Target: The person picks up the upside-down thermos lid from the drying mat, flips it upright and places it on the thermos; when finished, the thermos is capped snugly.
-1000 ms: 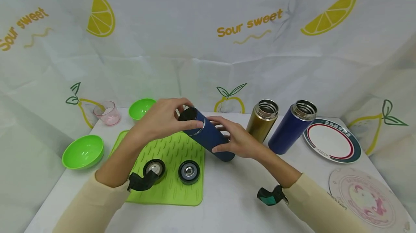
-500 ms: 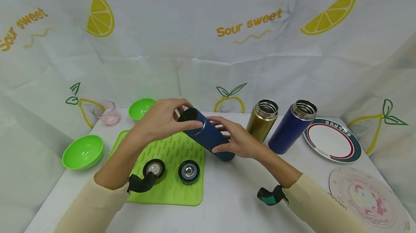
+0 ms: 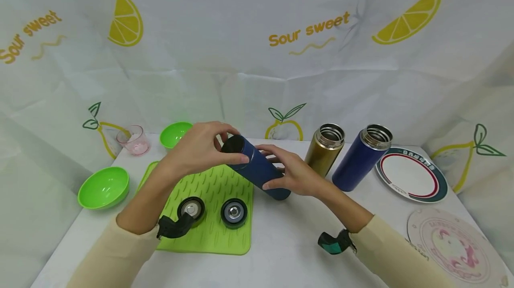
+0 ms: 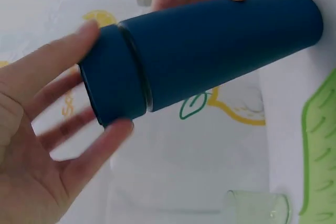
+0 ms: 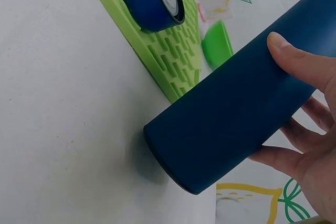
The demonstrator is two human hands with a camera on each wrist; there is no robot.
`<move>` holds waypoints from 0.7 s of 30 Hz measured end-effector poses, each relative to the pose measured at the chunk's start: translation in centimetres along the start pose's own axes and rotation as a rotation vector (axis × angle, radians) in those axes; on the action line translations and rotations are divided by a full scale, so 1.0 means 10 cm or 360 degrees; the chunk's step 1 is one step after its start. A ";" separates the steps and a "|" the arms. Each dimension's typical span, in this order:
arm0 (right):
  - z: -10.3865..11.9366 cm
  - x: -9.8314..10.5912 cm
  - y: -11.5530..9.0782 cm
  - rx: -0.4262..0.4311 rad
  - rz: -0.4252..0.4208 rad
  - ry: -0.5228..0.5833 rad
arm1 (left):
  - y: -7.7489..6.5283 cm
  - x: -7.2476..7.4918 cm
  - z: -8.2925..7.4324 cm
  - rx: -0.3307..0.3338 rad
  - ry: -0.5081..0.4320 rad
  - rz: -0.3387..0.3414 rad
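A dark blue thermos bottle point(image 3: 261, 170) leans over the table beside the green mat, its base toward the right and its lid end up to the left. My left hand point(image 3: 198, 145) holds the matching blue lid point(image 4: 113, 74) between thumb and fingertips. A thin shiny line point(image 4: 140, 69) marks the seam between lid and body. Lower down, my right hand point(image 3: 295, 172) grips the bottle's body, thumb on the near side and fingers round the far side. In the right wrist view the bottle's base edge point(image 5: 170, 161) hangs close over the white table.
Two loose lids point(image 3: 234, 213) lie underside up on the green mat point(image 3: 217, 241). A gold bottle point(image 3: 323, 150) and a blue bottle point(image 3: 361, 158) stand lidless to the right, near a plate point(image 3: 441, 192) and a round pink mat point(image 3: 419, 234). Green bowls point(image 3: 103, 187) and a pink cup point(image 3: 136, 143) stand left.
My left thumb sits slightly lower on the lid, and less of the shiny seam shows in the head view. The bottle and my right hand have barely moved.
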State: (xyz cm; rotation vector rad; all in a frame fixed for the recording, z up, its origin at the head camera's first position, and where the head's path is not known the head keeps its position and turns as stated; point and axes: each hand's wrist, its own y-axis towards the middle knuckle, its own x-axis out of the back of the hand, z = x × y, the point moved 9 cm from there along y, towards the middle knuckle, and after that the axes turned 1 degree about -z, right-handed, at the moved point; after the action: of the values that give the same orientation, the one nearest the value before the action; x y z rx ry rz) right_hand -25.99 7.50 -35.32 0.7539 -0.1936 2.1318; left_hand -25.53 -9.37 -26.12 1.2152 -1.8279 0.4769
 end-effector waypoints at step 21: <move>-0.01 0.01 0.02 0.0021 0.0025 0.0004 | -0.03 -0.08 -0.07 -0.0235 -0.0296 0.0184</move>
State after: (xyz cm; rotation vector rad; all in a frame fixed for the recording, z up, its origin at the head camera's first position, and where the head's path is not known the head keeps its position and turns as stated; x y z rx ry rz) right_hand -26.23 7.47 -35.28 0.7599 -0.1847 2.1508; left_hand -24.81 -8.56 -26.46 1.0875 -2.0615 0.2942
